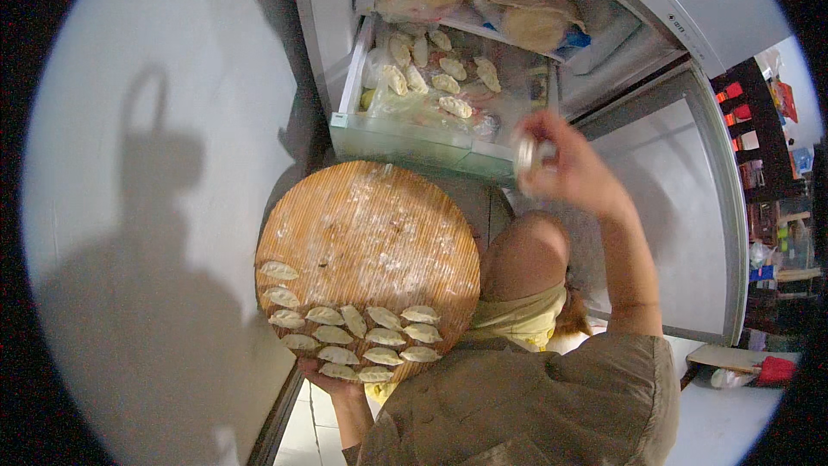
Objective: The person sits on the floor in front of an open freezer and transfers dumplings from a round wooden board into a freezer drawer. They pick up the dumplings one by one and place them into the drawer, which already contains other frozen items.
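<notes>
My left hand (331,380) supports a round, flour-dusted slatted wooden tray (388,233) from below at its near edge; most of its fingers are hidden. Rows of raw crimped dumplings (385,336) lie on the near part of the tray. My right hand (566,165), blurred, is raised at the right front corner of an open freezer drawer (401,142). Between its fingers is a pale object (525,155), apparently a dumpling. Several dumplings (455,107) lie spread inside the drawer on plastic-wrapped contents.
Above sits another freezer compartment with bagged food (530,26). The open fridge door (666,207) stands to the right, and a pale wall (162,226) runs along the left. My bent knee (530,246) is beside the tray. Shelves with packages (744,116) are at far right.
</notes>
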